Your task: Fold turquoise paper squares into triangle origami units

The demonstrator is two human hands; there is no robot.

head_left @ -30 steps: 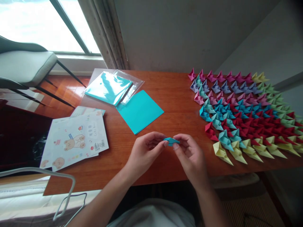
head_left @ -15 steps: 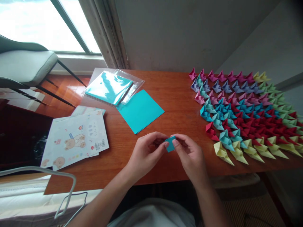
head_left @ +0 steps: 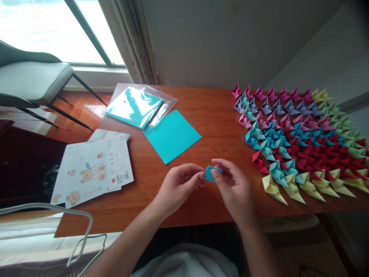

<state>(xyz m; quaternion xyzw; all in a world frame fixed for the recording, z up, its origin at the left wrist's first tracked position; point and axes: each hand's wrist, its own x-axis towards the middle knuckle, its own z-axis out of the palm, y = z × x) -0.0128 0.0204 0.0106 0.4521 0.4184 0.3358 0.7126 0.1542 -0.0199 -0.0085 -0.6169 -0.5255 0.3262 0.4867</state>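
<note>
A small folded piece of blue paper (head_left: 211,174) is held above the near part of the table, between my two hands. My left hand (head_left: 181,181) pinches its left corner between thumb and fingertips. On the other side, my right hand (head_left: 233,184) grips it with the thumb on top and the fingers behind. Its underside is hidden by my fingers. Just beyond my left hand lie square sheets of turquoise paper (head_left: 173,137), flat and slightly overlapped by a clear plastic pack of paper (head_left: 135,107).
Rows of folded paper boats (head_left: 291,142) in many colours cover the right side of the wooden table (head_left: 213,123). Bear-printed paper packs (head_left: 95,173) lie at the left edge. A chair (head_left: 37,77) stands by the window, and a white metal frame (head_left: 86,227) is at lower left.
The blue paper has turned in my fingers, from a flat square to a pointed shape. My right hand has shifted slightly right and its forefinger has lifted. The view has moved a little.
</note>
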